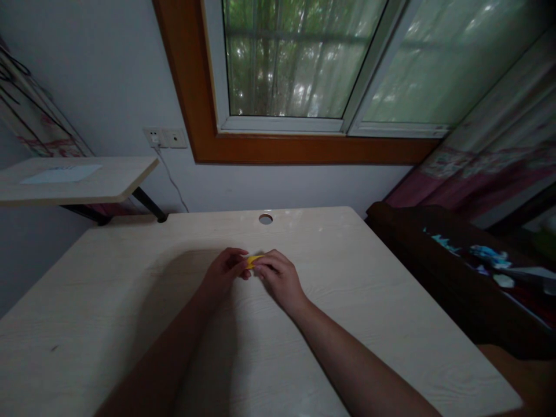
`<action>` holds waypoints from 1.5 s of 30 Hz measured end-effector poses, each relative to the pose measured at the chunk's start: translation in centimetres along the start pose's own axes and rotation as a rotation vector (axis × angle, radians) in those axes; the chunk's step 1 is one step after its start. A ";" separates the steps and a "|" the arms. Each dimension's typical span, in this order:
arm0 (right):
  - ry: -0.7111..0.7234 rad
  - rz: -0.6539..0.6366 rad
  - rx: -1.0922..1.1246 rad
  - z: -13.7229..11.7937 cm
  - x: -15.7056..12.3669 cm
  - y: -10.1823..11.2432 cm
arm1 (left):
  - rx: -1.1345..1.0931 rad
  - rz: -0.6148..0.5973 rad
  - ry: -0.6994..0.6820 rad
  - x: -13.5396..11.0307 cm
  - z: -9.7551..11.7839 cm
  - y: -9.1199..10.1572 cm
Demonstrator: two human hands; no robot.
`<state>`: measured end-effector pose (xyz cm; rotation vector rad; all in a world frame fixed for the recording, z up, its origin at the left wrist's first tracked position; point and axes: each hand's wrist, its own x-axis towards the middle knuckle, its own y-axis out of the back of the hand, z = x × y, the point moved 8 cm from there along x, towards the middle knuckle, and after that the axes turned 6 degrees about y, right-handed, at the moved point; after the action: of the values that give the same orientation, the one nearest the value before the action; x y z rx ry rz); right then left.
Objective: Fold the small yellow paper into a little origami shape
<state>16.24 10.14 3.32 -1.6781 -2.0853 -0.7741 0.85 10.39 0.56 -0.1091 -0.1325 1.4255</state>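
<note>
A small yellow piece is pinched between my two hands over the middle of the desk. Its kind is too small to make out, and fingers cover both of its ends. My left hand has its thumb and fingers closed on the left end. From the other side my right hand grips the right end between thumb and fingers. Both forearms reach in from the bottom of the view, just above the pale wood-grain desk top.
A round cable hole sits near the desk's back edge. At left a raised shelf on black legs carries a paper sheet. A white cord hangs from the wall socket. Dark furniture with assorted items stands right.
</note>
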 end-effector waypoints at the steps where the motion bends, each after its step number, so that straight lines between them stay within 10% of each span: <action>1: 0.017 -0.010 -0.016 -0.1 0.0 0.0 | -0.009 -0.016 0.018 0.0 -0.1 -0.1; 19: 0.046 0.076 -0.005 0.3 -0.2 1.2 | 0.274 0.054 -0.139 -0.7 0.3 -0.1; 29: -0.047 0.065 0.150 0.1 -0.3 0.6 | 0.604 0.106 -0.518 -2.4 3.7 -1.0; 45: -0.043 0.234 0.037 -0.1 -0.4 1.7 | 0.569 0.227 -0.459 -2.7 4.3 -0.3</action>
<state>18.01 9.98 3.49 -1.8904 -1.8734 -0.6269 0.12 7.66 4.78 0.6932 -0.0871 1.6444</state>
